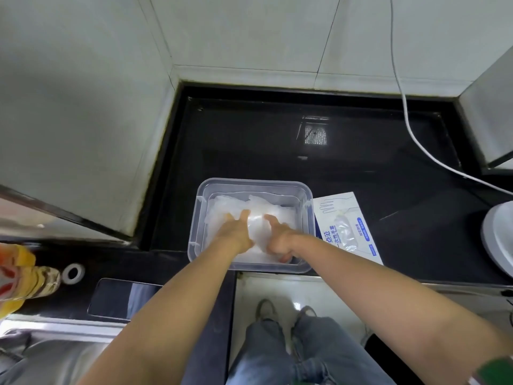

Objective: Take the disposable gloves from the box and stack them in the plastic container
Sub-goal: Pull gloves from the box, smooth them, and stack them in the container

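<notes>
Both hands rest on gloves inside container.

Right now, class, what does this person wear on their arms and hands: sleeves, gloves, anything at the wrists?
Both forearms are bare, no sleeves in view. The left hand and right hand wear no gloves, and the wrists carry nothing. A green patch at the lower right corner may be a sleeve; too cropped to tell.
</notes>
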### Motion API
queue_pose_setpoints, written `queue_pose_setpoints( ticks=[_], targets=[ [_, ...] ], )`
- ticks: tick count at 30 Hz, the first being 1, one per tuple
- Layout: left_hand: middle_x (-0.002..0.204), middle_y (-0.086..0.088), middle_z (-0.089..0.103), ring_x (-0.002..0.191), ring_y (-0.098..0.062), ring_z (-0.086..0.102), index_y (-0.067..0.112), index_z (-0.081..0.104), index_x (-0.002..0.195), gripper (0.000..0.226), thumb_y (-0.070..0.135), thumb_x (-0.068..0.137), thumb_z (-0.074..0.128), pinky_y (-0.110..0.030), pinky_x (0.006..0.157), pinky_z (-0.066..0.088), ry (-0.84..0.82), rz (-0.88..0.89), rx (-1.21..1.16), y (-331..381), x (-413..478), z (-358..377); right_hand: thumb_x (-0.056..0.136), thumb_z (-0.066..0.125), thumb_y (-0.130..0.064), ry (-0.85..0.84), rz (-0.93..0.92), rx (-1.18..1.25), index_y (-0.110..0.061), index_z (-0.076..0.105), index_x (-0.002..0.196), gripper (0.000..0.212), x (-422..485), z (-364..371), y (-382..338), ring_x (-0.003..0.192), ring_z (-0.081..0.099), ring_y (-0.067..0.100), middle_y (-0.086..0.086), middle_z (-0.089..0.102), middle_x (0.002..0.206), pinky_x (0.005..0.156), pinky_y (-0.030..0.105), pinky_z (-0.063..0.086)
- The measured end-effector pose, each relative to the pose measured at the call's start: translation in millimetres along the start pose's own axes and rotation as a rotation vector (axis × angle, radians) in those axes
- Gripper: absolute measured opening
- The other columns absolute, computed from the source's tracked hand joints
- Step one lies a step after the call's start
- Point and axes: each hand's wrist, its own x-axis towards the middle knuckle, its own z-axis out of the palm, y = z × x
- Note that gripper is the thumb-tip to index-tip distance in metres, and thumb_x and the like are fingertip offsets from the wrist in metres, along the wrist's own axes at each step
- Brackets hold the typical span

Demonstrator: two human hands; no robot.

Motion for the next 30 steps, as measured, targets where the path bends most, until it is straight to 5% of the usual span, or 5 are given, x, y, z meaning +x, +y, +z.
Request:
queue_pose_setpoints(
  ticks=[5,10,14,19,30],
  targets=[
    [0.156,-0.018,0.004,0.136,-0.037,0.033,0.035,-0.007,0.152,0.107,0.034,0.083,0.074,-0.042,0.103,0.042,-0.028,-0.077,0.1,-15,5,10,0.097,0.052,-0.011,0.018,0.062,0.069,-0.029,-0.029,0.15,0.099,2,-2,1,0.094,0.066,0.027,0.012,0.031,0.154,0.048,0.027,0.046],
    [0.159,-0.016,0.002,0.137,-0.037,0.034,0.031,-0.004,0.154,0.096,0.033,0.089,0.067,-0.04,0.102,0.043,-0.028,-0.067,0.127,-12,-2,7,0.098,0.054,-0.019,0.022,0.098,0.182,-0.023,-0.028,0.151,0.097,-3,-3,-3,0.103,0.066,0.031,0.015,0.038,0.148,0.078,0.039,0.058],
    [0.138,-0.012,0.047,0.117,-0.028,0.055,0.02,0.031,0.148,0.055,0.029,0.098,0.051,-0.032,0.087,0.048,0.219,-0.02,0.128,-4,-20,-3,0.098,0.055,-0.016,0.197,-0.169,0.207,-0.013,0.032,0.15,0.058,-17,-19,-11,0.098,0.066,0.027,0.011,0.057,0.125,0.083,0.039,0.06],
    [0.091,-0.003,0.067,0.074,-0.016,0.058,0.012,0.068,0.1,0.026,0.025,0.099,0.045,-0.021,0.053,0.035,0.539,0.0,0.002,24,-43,-16,0.092,0.052,-0.006,0.718,-0.585,0.424,-0.015,0.072,0.092,0.022,-52,-61,8,0.061,0.057,0.008,-0.011,0.062,0.067,0.062,0.022,0.049],
    [0.067,0.001,0.059,0.065,-0.024,0.05,0.02,0.06,0.096,0.011,0.027,0.096,0.051,-0.033,0.062,0.04,0.667,0.38,-0.257,141,-107,18,0.095,0.042,-0.013,0.622,-0.185,-0.18,-0.014,0.062,0.097,0.021,-61,-43,155,0.087,0.058,0.037,0.012,0.049,0.097,0.077,0.039,0.052]
  ],
)
